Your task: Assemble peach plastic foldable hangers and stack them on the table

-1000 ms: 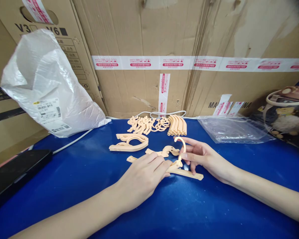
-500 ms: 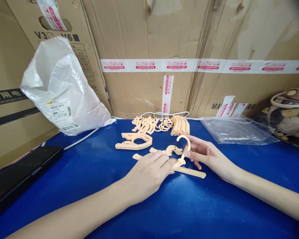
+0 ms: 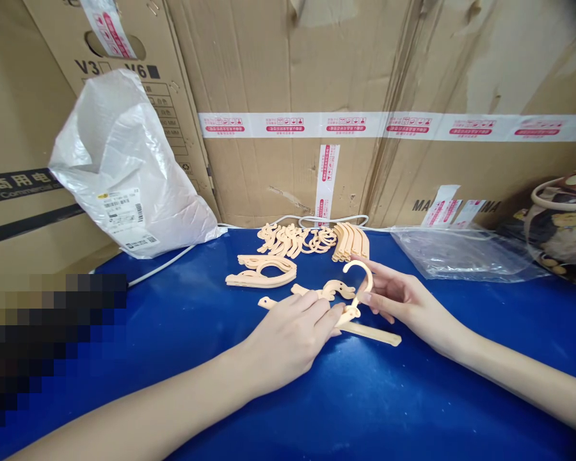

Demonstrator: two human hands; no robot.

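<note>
My left hand (image 3: 297, 336) is closed over a beige plastic hanger arm (image 3: 349, 315), pressing near the blue tabletop. The fingers and thumb of my right hand (image 3: 393, 294) pinch a beige hanger hook (image 3: 368, 275), which stands upright with its curve to the left. The hook's lower end meets the arm at its pivot end; whether it is seated there I cannot tell. A straight hanger bar (image 3: 374, 333) sticks out to the right below them. Just behind my left fingers lies a curved hanger piece (image 3: 335, 289), partly covered by them.
Folded hanger parts (image 3: 262, 272) lie left of centre. Farther back are a pile of hooks and small pieces (image 3: 288, 240) and stacked curved arms (image 3: 351, 241). A white plastic bag (image 3: 129, 166) stands left; a clear bag (image 3: 461, 253) lies right. Cardboard boxes (image 3: 288, 70) wall off the back.
The whole view has shifted slightly, so things appear a little farther right. Both hands keep the same hold on the hanger arm and hook.
</note>
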